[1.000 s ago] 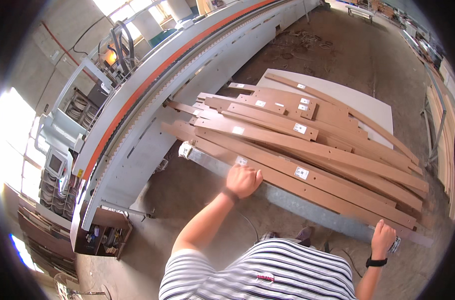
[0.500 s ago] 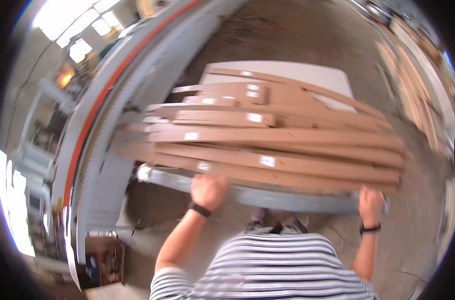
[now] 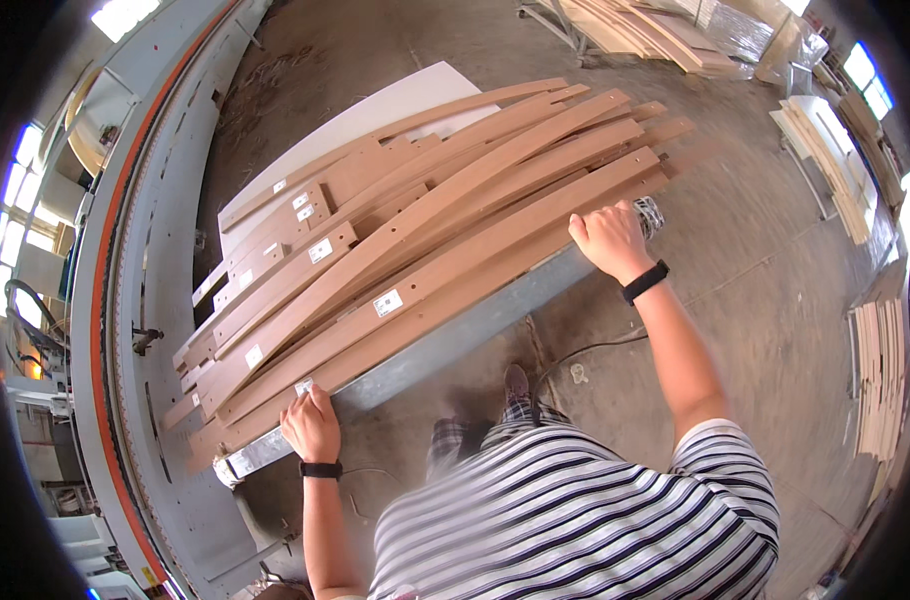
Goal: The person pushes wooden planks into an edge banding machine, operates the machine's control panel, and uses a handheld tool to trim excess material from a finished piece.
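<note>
**Both hands on the near edge of the strip pile**

Head view: your left hand point(image 3: 312, 424) rests on the near end of the stack of long brown wooden strips point(image 3: 445, 240), fingers curled over the lowest strip at the grey metal cart edge point(image 3: 455, 335). Your right hand point(image 3: 609, 238) closes over the far end of the same front strip, beside the cart's corner. The strips lie fanned across the cart, over a white panel point(image 3: 395, 105), with small white labels on several. A long grey machine with an orange stripe point(image 3: 110, 260) runs along your left. More boards point(image 3: 880, 375) are stacked on the floor to your right.
</note>
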A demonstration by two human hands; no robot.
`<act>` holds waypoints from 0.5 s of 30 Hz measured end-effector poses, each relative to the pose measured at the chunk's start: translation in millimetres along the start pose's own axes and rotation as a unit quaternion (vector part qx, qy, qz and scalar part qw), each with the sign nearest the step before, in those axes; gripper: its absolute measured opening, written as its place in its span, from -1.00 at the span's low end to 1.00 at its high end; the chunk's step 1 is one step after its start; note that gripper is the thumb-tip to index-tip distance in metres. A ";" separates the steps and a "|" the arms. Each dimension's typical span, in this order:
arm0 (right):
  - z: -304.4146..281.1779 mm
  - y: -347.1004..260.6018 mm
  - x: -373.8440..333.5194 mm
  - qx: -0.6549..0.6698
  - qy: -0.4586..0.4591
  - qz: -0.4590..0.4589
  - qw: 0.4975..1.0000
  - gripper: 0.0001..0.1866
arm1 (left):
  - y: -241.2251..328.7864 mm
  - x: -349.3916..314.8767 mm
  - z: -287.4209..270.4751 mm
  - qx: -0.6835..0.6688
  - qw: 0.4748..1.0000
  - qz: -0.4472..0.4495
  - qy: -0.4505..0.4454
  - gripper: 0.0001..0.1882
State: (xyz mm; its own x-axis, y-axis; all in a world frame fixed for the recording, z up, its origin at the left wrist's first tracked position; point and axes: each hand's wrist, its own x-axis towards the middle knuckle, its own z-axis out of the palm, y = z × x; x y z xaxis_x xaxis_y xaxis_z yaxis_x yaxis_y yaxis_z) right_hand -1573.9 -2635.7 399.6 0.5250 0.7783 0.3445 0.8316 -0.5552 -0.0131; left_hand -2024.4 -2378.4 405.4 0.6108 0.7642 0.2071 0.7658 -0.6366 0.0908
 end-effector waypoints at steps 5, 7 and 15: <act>-8.5 -24.4 -12.6 0.008 -0.014 0.061 0.998 -0.51 | -36.4 -15.7 -13.6 -0.076 0.993 0.087 -0.011 -0.65; -6.3 -42.4 -24.7 0.013 0.010 0.061 0.998 -0.52 | -89.8 -28.1 -10.5 -0.070 0.994 0.087 -0.019 -0.69; -3.6 -108.4 -64.4 -0.056 0.022 0.089 0.994 -0.64 | -270.8 -61.7 9.8 -0.019 0.993 0.094 0.064 -0.68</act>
State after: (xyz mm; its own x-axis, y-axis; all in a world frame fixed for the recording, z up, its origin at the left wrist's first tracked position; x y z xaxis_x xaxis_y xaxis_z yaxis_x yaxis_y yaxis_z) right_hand -1698.5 -2626.7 382.2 0.6513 0.6530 0.3864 0.6997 -0.7139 0.0272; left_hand -2267.4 -2252.1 358.6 0.7095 0.6140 0.3459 0.6315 -0.7718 0.0749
